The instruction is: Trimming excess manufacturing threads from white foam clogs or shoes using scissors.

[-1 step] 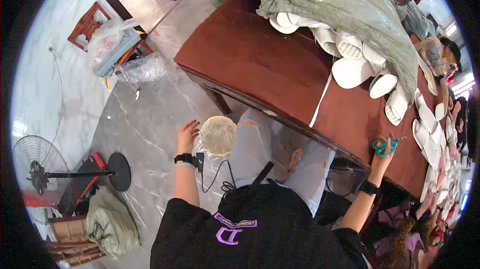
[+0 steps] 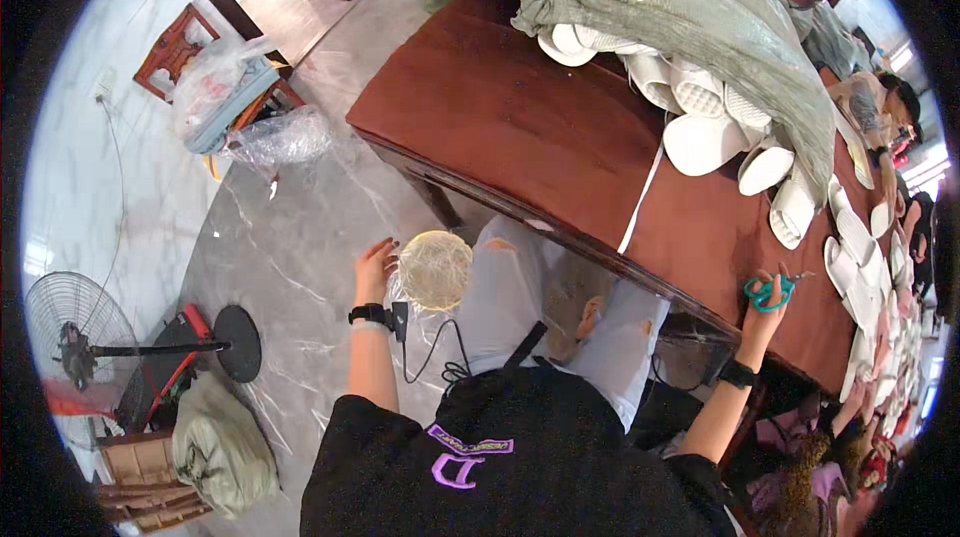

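My left hand [image 2: 375,267] reaches down beside my knee and rests against a pale round ball of thin cord [image 2: 434,270] in a clear wrap, fingers curled on its left side. My right hand [image 2: 762,322] is raised at the near edge of the brown wooden table [image 2: 500,117], shut on a pair of teal-handled scissors [image 2: 768,292]. Each wrist wears a black band. A white strip [image 2: 640,199] lies across the table toward me. Beyond it, several white slippers [image 2: 700,132] spill from under a grey-green woven sack [image 2: 690,7].
A standing fan [image 2: 75,332] and a folded green bag [image 2: 222,442] are on the marble floor at left. A wooden chair [image 2: 180,42] with plastic bags [image 2: 215,87] stands further back. More slippers [image 2: 860,267] line the table's right end, where another person [image 2: 885,102] sits.
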### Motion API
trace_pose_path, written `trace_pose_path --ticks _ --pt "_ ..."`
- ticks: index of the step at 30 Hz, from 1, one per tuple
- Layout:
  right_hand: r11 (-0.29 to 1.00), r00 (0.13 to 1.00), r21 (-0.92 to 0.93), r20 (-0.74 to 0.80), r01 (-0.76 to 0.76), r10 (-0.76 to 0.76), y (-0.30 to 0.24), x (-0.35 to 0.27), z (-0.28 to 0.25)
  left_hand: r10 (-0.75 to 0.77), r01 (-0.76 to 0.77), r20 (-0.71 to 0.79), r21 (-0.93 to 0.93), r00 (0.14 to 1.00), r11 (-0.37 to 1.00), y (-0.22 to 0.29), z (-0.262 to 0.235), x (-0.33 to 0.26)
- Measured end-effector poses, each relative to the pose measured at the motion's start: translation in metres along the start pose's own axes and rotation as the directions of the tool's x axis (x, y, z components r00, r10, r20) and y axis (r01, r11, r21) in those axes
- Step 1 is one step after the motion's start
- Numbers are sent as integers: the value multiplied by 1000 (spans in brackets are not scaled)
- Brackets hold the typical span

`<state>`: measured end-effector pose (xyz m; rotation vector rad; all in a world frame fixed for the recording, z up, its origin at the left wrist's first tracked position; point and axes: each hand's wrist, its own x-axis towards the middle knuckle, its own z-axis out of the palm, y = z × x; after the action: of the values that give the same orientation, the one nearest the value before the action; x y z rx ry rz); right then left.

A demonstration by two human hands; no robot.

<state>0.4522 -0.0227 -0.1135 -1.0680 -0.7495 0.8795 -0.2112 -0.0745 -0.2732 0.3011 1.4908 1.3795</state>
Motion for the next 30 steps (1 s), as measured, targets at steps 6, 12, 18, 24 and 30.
trace_pose_path --ticks 6,12,18,24,30 --pt "999 1000 33 -11 -19 19 13 5 -3 -134 133 -26 -8 991 991 -34 -11 26" --pt "999 999 32 -53 -8 9 -4 3 6 -95 141 -180 264 979 954 -58 -25 53" --pt "893 984 -411 72 180 -165 -4 -2 19 509 -444 -190 300 840 844 11 32 26" --pt "996 998 -73 -35 43 -45 -20 -8 18 738 -757 174 191 652 624 155 231 -82" --pt "997 996 44 -54 68 -65 -11 -5 1 248 -705 873 140 419 695 137 395 -132"
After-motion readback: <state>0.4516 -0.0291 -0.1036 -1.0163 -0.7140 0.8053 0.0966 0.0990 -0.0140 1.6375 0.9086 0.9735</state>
